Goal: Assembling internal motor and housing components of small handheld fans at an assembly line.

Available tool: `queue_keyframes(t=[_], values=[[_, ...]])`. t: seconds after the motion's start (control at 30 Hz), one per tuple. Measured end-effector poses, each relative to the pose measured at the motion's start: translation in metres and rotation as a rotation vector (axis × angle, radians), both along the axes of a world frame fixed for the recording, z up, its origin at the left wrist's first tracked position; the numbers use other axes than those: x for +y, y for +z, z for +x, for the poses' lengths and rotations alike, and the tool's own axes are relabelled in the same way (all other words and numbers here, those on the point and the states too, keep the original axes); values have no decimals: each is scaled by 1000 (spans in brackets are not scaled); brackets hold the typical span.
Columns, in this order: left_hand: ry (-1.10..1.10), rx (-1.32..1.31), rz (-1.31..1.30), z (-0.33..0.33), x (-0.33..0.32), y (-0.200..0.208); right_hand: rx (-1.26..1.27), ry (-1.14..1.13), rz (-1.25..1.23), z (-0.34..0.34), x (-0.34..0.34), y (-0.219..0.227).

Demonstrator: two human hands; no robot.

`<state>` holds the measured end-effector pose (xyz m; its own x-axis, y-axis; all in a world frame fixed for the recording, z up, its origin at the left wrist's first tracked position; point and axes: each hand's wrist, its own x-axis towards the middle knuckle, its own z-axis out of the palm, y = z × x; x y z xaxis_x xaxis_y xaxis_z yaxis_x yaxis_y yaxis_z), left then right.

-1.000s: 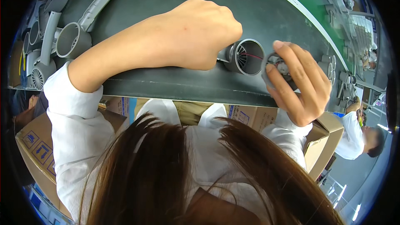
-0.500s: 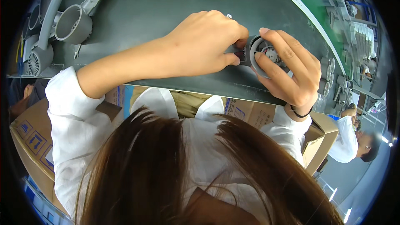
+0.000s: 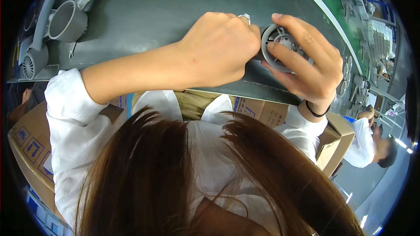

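Observation:
My right hand [image 3: 313,57] grips a grey round hair dryer housing [image 3: 265,43], its fingers curved over the rim and into the open end. Inside the ring sits a round spoked part [image 3: 286,40] with small red bits on it. My left hand [image 3: 221,49], wearing a ring, is closed in a fist right against the housing's left side. Its back faces up, so the fingertips and whatever they hold are hidden. Both hands are just above the dark green bench top [image 3: 148,13], near its front edge.
At the left lie several grey housings, among them an open cylinder [image 3: 65,22] with a long handle and one with a fan grille [image 3: 29,66]. Small grey parts [image 3: 359,86] lie far right. Cardboard boxes [image 3: 33,142] flank me. Another person [image 3: 363,146] is at right.
My left hand has rolled over, hiding its thumb and the dark red wires beside it. The housing's open end has turned a little more upward, with my right hand still around it.

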<state>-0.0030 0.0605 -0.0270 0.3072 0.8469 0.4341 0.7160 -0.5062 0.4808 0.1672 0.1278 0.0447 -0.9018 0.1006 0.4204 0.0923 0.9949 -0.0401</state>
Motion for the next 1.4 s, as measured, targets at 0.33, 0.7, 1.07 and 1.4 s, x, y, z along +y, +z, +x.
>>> queue_keyframes(t=[0.33,0.7,1.07,1.4], values=[[-62,131,-49,-15,4,1,490,-92,-419,4,12,-51],[-150,106,9,-26,11,-2,781,-84,-641,-6,7,-76],[-228,70,-88,-31,15,-8,607,112,-794,-2,16,-71],[-179,75,-174,-32,16,0,392,138,-528,11,25,-62]])
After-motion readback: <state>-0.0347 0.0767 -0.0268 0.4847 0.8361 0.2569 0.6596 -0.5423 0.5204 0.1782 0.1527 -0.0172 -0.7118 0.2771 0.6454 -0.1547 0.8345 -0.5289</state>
